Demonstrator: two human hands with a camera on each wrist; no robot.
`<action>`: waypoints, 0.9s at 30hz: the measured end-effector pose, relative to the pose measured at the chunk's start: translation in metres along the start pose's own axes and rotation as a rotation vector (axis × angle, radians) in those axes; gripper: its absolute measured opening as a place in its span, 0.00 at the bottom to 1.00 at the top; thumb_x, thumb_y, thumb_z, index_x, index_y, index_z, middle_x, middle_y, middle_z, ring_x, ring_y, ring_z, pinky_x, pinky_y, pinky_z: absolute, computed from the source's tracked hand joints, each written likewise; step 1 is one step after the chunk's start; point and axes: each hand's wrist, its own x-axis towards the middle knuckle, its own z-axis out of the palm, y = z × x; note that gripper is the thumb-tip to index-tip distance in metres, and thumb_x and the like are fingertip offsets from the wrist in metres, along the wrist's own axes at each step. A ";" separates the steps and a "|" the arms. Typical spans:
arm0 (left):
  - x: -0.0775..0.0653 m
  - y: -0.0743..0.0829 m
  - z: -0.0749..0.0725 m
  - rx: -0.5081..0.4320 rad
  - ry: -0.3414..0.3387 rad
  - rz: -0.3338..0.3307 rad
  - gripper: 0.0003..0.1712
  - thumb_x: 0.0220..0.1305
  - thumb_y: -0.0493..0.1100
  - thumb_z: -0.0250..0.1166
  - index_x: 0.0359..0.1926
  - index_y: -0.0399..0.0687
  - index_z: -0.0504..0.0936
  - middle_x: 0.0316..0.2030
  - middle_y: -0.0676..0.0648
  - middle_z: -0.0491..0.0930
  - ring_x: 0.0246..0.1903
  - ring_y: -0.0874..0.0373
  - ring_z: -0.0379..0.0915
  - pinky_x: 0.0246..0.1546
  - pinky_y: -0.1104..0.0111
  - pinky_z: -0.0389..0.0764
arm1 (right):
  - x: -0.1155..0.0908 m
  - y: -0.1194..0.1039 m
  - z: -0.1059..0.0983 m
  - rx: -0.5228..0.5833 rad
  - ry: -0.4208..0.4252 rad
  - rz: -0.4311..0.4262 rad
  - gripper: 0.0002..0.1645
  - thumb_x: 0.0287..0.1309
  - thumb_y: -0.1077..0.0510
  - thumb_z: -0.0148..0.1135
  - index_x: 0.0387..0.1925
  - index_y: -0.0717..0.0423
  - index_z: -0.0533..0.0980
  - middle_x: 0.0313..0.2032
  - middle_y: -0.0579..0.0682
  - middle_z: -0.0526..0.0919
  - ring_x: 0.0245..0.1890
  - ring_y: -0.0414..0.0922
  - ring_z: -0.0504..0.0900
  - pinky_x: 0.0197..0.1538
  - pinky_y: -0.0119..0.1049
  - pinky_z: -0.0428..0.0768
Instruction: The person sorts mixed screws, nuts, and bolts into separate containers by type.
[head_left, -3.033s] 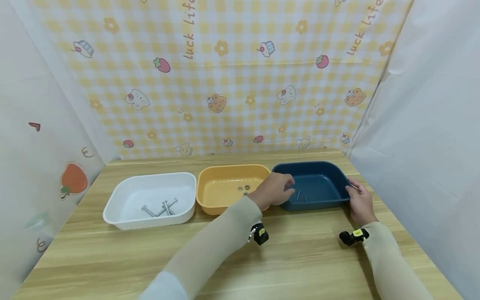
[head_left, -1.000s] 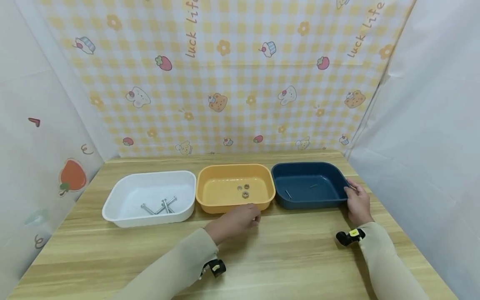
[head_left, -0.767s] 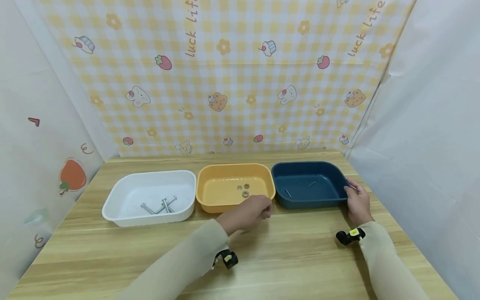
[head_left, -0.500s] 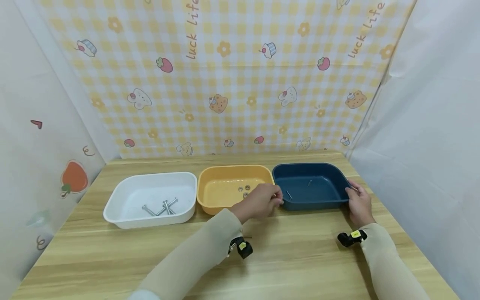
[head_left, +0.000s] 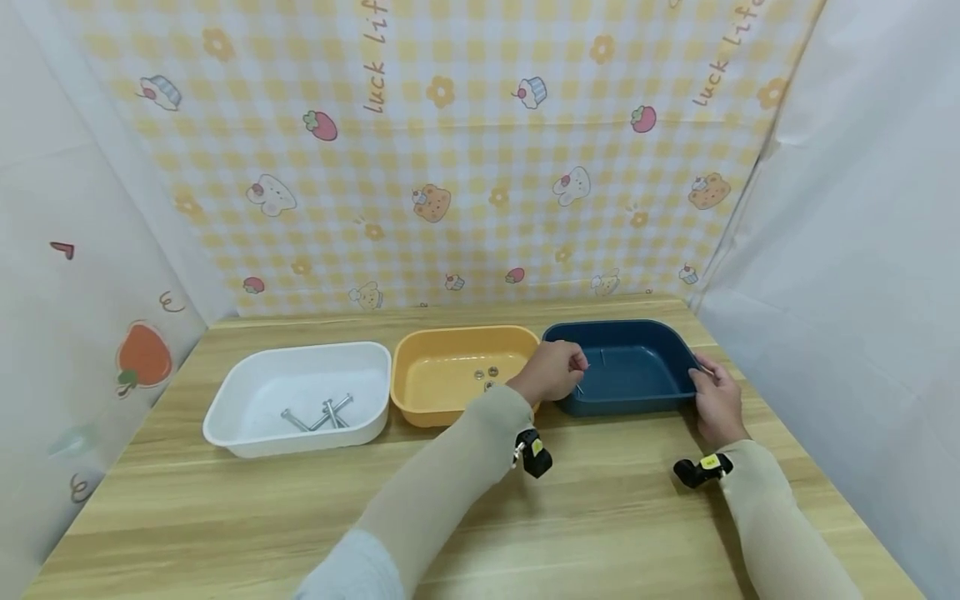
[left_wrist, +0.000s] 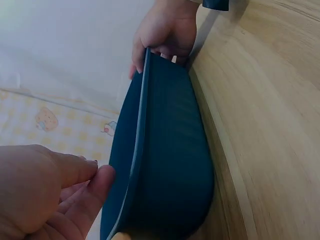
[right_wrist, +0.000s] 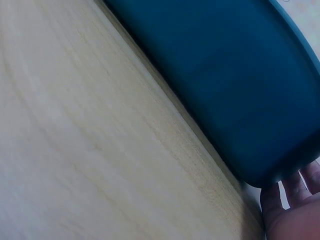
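My left hand (head_left: 553,371) hovers over the left end of the dark blue tray (head_left: 626,408). Its thumb and forefinger tips are near each other in the left wrist view, with a narrow gap and nothing visible between them. Inside that tray lie two thin screws or nails, one slim piece (head_left: 602,357) toward the back and another (head_left: 579,389) just below my left fingers. My right hand (head_left: 720,404) grips the tray's right end, thumb over the rim and fingers along the outer wall, as the left wrist view also shows.
To the left stand a yellow tray (head_left: 420,417) with several nuts (head_left: 492,372) and a white tray (head_left: 225,433) with several long bolts (head_left: 337,408). All rest on a wooden tabletop (head_left: 600,533), with a checked cloth (head_left: 480,167) behind.
My left hand has moved from the front of the yellow tray to over the blue one. A screw there has rolled leftward. A thin piece on the table is now hidden behind my sleeve.
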 end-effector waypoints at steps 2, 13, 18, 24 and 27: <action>0.007 0.001 0.005 -0.001 0.007 -0.006 0.02 0.67 0.37 0.62 0.36 0.46 0.81 0.31 0.55 0.78 0.32 0.63 0.72 0.35 0.75 0.75 | 0.000 0.000 0.000 -0.021 -0.010 -0.011 0.31 0.71 0.54 0.50 0.72 0.54 0.60 0.66 0.54 0.66 0.63 0.44 0.66 0.54 0.22 0.70; 0.031 0.012 0.027 -0.049 0.012 -0.123 0.06 0.67 0.38 0.61 0.32 0.50 0.80 0.29 0.57 0.75 0.32 0.62 0.69 0.33 0.73 0.74 | 0.002 0.001 0.001 0.005 -0.012 -0.001 0.31 0.71 0.53 0.49 0.72 0.54 0.59 0.64 0.54 0.67 0.63 0.46 0.66 0.54 0.23 0.71; 0.033 0.012 0.031 -0.038 -0.006 -0.148 0.05 0.68 0.39 0.60 0.34 0.51 0.80 0.30 0.56 0.75 0.32 0.62 0.69 0.33 0.72 0.73 | 0.003 0.001 0.004 -0.020 -0.020 0.011 0.32 0.72 0.53 0.48 0.73 0.53 0.58 0.69 0.59 0.61 0.67 0.48 0.63 0.63 0.31 0.67; 0.030 0.010 0.028 -0.015 -0.051 -0.087 0.04 0.70 0.42 0.59 0.38 0.51 0.80 0.33 0.57 0.76 0.32 0.64 0.70 0.34 0.73 0.74 | 0.004 0.001 0.003 -0.044 -0.008 0.001 0.31 0.72 0.53 0.48 0.73 0.53 0.59 0.66 0.56 0.65 0.64 0.46 0.65 0.59 0.28 0.69; 0.026 0.010 0.021 0.010 -0.055 -0.042 0.03 0.70 0.43 0.60 0.37 0.52 0.79 0.34 0.57 0.77 0.33 0.64 0.71 0.34 0.73 0.74 | 0.005 0.002 0.000 -0.038 0.009 -0.001 0.31 0.72 0.53 0.49 0.72 0.54 0.60 0.61 0.51 0.69 0.61 0.45 0.67 0.52 0.24 0.71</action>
